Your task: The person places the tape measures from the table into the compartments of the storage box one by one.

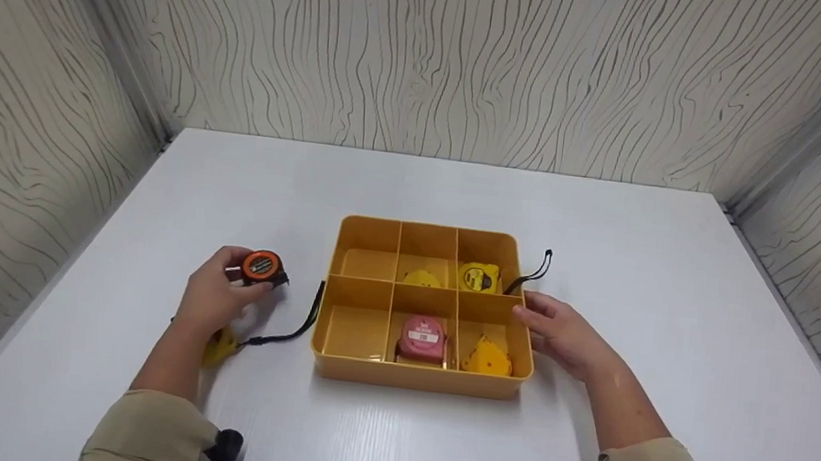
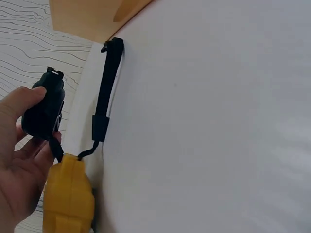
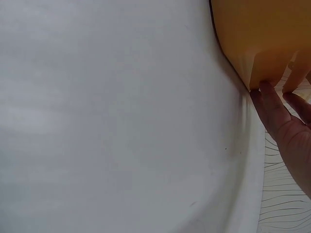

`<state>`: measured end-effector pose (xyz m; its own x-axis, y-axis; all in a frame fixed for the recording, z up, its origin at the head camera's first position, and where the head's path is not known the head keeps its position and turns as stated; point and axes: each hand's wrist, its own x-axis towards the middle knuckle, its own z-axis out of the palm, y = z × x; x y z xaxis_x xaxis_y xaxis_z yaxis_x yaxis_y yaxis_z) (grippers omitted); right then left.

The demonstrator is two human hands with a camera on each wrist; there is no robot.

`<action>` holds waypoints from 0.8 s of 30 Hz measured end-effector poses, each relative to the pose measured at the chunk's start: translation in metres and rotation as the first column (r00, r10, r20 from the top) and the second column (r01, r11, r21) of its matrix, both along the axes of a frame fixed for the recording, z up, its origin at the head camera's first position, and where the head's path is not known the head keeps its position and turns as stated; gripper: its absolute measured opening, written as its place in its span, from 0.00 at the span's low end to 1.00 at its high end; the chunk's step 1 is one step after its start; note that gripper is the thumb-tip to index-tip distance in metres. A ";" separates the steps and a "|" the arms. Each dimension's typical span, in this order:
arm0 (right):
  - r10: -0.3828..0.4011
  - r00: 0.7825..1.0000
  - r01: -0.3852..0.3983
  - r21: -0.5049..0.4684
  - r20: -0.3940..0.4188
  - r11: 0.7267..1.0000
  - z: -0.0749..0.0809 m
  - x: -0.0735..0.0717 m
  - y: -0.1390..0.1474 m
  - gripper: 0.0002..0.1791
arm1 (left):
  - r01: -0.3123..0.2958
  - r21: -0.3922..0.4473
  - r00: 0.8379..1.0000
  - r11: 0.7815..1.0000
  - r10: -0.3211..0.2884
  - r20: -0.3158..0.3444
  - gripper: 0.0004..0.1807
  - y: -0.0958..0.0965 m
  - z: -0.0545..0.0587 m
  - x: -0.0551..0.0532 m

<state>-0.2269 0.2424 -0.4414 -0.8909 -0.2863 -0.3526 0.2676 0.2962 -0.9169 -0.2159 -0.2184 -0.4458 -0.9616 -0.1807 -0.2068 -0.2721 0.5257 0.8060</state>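
My left hand (image 1: pixel 212 294) holds an orange and black tape measure (image 1: pixel 261 266) to the left of the box, thumb on one side and fingers on the other. Partly hidden beneath that wrist, a yellow tape measure (image 1: pixel 220 348) lies on the table, its black wrist strap (image 2: pixel 108 82) stretching toward the box. The orange-yellow divided box (image 1: pixel 419 377) stands in the middle. At its right wall my right hand (image 1: pixel 570 336) grips the side, thumb at the rim and fingers against the outside. The right wrist view shows those fingertips (image 3: pixel 266 87) touching the wall low down.
Inside the box, a pink tape measure (image 1: pixel 422 339) sits front middle and a yellow-orange one (image 1: pixel 489 357) front right. Back right holds a yellow tape measure (image 1: pixel 479 277) whose black strap (image 1: pixel 539 267) hangs over the rim. A yellow thing (image 1: pixel 421 279) shows partly in back middle.
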 end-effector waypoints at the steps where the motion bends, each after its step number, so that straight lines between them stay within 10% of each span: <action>1: -0.001 1.000 0.001 -0.001 0.001 1.000 0.000 0.000 0.000 0.41 | 0.000 0.000 1.000 1.000 0.000 -0.003 0.34 0.001 0.002 0.000; 24: -0.001 1.000 0.001 -0.015 -0.006 1.000 -0.002 -0.001 0.001 0.37 | 0.082 0.041 0.994 0.996 -0.079 -0.076 0.34 0.032 0.040 -0.012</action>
<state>-0.2275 0.2429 -0.4432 -0.8934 -0.2903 -0.3429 0.2624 0.2825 -0.9227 -0.2275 -0.1860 -0.4054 -0.9856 -0.0944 -0.1404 -0.1690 0.5071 0.8451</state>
